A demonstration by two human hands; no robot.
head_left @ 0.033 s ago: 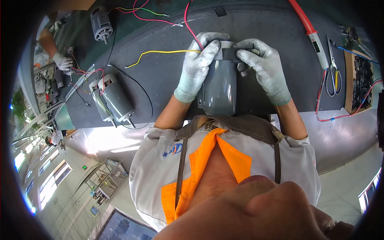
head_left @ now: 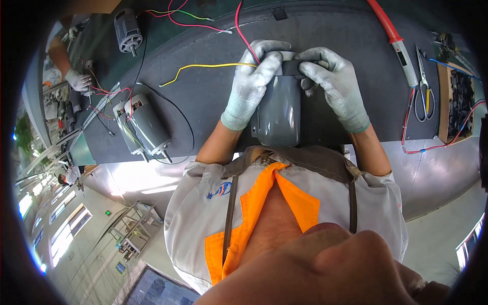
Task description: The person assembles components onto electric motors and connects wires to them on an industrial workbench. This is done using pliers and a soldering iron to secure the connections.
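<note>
A grey cylindrical electric motor (head_left: 279, 112) lies in front of me on the dark worktop, its near end close to my body. My left hand (head_left: 250, 81), in a whitish glove, grips the motor's far end, thumb on top. A yellow wire (head_left: 203, 65) and a red wire (head_left: 243, 34) run out beside those fingers. Across the far end lies a short black strip (head_left: 291, 68). My right hand (head_left: 336, 84), gloved too, pinches the strip's right end between thumb and fingers. Both hands partly cover the motor's far end.
Two grey motors (head_left: 147, 124) with wires lie to the left, another motor (head_left: 127, 31) at the far left. On the right are a red-and-grey handheld tool (head_left: 404, 62), scissors (head_left: 423, 94) and a box of black parts (head_left: 446, 104). Another person's gloved hand (head_left: 79, 80) works at the left edge.
My left thumb has shifted very slightly to the right on the motor's far end. The motor and the right hand's pinch on the strip look the same.
</note>
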